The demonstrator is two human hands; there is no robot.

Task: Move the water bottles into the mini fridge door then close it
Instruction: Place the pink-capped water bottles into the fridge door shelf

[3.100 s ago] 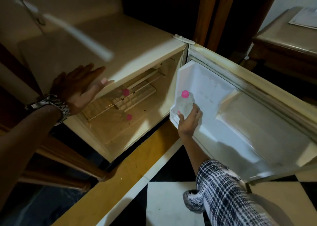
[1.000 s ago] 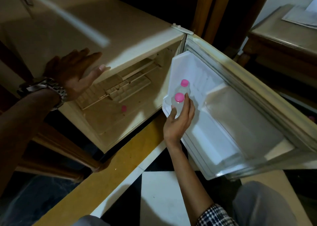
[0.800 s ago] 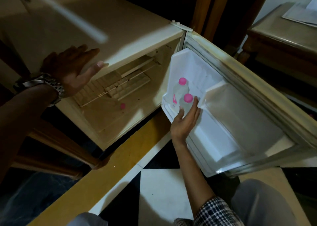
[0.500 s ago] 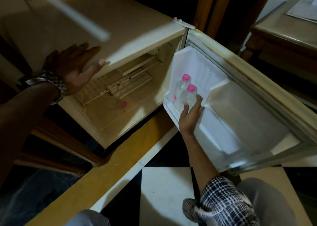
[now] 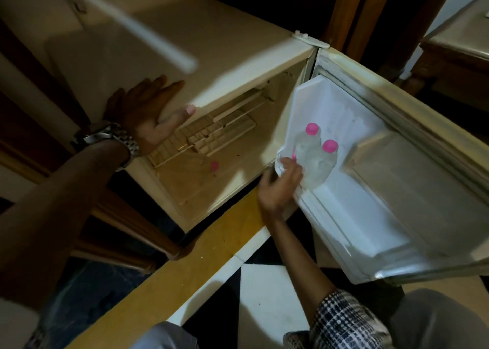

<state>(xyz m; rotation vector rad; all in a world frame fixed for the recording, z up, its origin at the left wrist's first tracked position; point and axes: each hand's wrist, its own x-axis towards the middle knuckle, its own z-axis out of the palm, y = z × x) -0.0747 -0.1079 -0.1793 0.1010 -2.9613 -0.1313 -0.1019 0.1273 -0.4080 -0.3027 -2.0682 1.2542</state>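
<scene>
Right hand (image 5: 279,187) curled loosely at door (image 5: 370,190) shelf edge, grip unclear; left hand (image 5: 150,115) spread flat. Two bottles (image 5: 315,160) shelved in door; one bottle (image 5: 201,167) left inside fridge; door unclosed.

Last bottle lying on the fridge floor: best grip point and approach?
Take the lying bottle around the clear body just behind its pink cap, coming in through the open front from above. It lies on its side on the bare floor, cap toward the door, so the fingers can close across the barrel. The right hand is nearest.
</scene>
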